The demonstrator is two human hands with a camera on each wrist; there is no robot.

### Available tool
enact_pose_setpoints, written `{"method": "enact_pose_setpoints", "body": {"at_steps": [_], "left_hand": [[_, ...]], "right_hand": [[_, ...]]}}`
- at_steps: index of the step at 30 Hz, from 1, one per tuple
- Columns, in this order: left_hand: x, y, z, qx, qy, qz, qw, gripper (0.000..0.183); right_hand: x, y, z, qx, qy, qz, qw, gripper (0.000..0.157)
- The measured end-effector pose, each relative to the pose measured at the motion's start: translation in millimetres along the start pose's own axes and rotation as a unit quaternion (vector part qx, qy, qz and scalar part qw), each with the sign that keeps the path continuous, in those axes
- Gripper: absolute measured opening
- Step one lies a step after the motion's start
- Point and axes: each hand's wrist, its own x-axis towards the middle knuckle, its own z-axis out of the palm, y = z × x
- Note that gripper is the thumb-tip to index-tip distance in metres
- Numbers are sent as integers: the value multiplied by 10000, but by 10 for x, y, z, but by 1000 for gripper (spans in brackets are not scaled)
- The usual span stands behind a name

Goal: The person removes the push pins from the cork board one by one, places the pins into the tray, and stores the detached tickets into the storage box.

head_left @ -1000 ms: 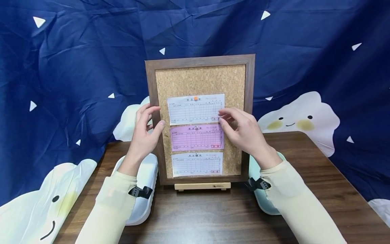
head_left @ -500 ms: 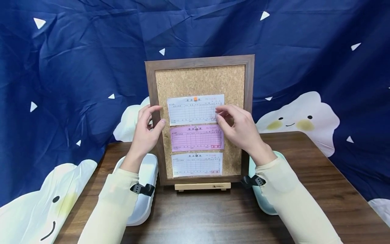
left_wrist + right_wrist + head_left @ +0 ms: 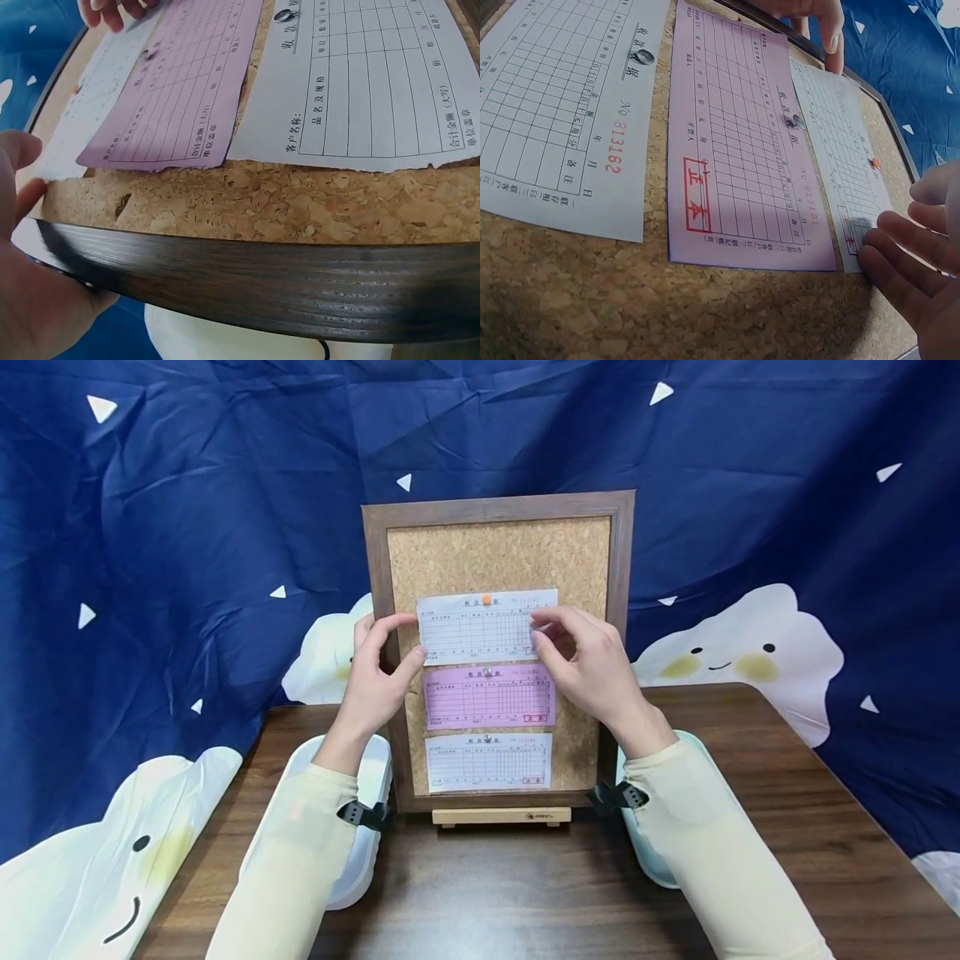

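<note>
1. Hanging at the centre of the head view, the top white slip [image 3: 480, 631] is a wide printed form: dark heading, ruled grid, red serial number toward its upper right and a red-boxed stamp at its lower right corner.
2. An orange pushpin [image 3: 487, 599] fixes its upper edge to the cork board [image 3: 502, 556], which has a brown frame [image 3: 498, 510].
3. Just below come a purple slip [image 3: 487, 702] and a lower white slip [image 3: 487, 768], each with a silver pin in its heading.
4. At centre left, the left hand [image 3: 375, 677] has thumb and forefinger spread apart, their tips at the top slip's left edge.
5. Right of centre, the right hand [image 3: 592, 668] has bent fingers, with a gap between thumb and forefinger, their tips over the slip's right part; whether they press on the paper, I cannot tell.
6. Compared with half a second ago, the left fingertips have moved right, from the frame's inner edge to the slip. The right fingertips sit slightly higher and farther in over the paper. All three slips remain pinned in the same order.
</note>
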Motion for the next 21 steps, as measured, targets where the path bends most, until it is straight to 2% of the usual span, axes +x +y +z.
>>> {"method": "enact_pose_setpoints", "body": {"at_steps": [12,21], "left_hand": [[32,0,27,141,47,-322,9994,30],[63,73,1,105,-56,-629,9979,31]], "right_hand": [[40,-26,33,36,53,68,10000,21],[85,-50,98,-16,41,36,10000,22]]}}
